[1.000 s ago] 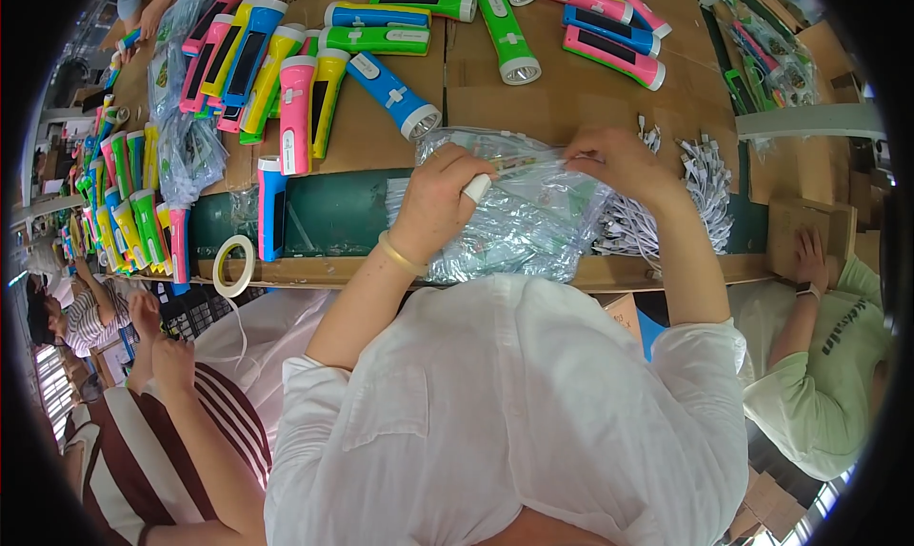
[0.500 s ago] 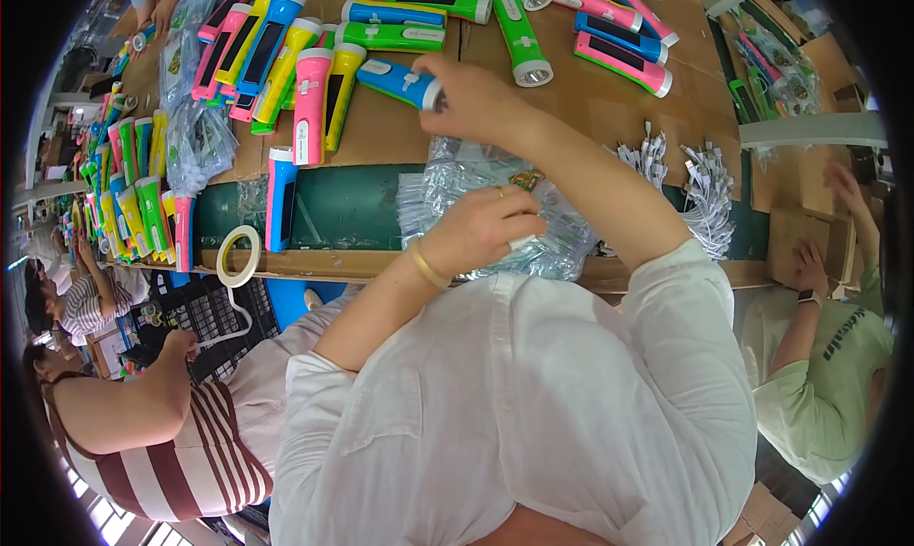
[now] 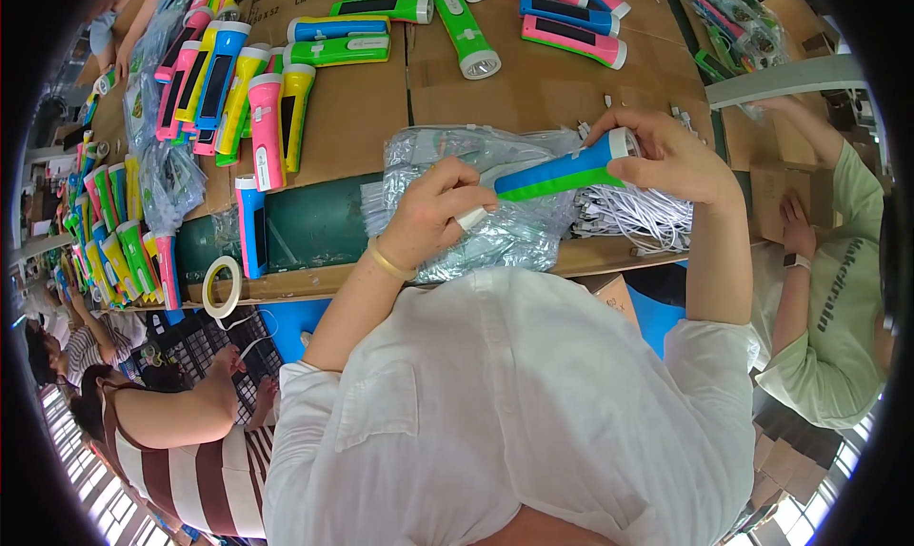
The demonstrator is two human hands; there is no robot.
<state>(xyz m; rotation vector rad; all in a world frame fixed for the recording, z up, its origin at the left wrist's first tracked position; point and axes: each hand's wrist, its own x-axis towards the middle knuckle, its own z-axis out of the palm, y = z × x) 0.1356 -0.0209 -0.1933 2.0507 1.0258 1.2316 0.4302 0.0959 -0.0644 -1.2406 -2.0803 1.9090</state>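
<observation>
My right hand (image 3: 671, 160) grips a blue and green flashlight (image 3: 557, 177) by its white head end. The flashlight tilts, its narrow tail pointing toward my left hand (image 3: 428, 213). The fingers of my left hand are curled, with a small white piece (image 3: 469, 218) at the tips; its kind I cannot make out. Under both hands lies a pile of clear plastic bags (image 3: 514, 246). White cables (image 3: 633, 218) are heaped below my right hand.
Pink, yellow, green and blue flashlights (image 3: 466, 37) lie across the cardboard (image 3: 362, 99). A blue and pink flashlight (image 3: 251, 232) and a tape roll (image 3: 222, 289) sit near the front edge. More plastic bags (image 3: 162, 156) lie leftward. Co-workers sit on both sides.
My right hand has taken the blue and green flashlight from the table and brought it right and nearer, above the bags and cables. My left hand has moved slightly left, fingers still curled.
</observation>
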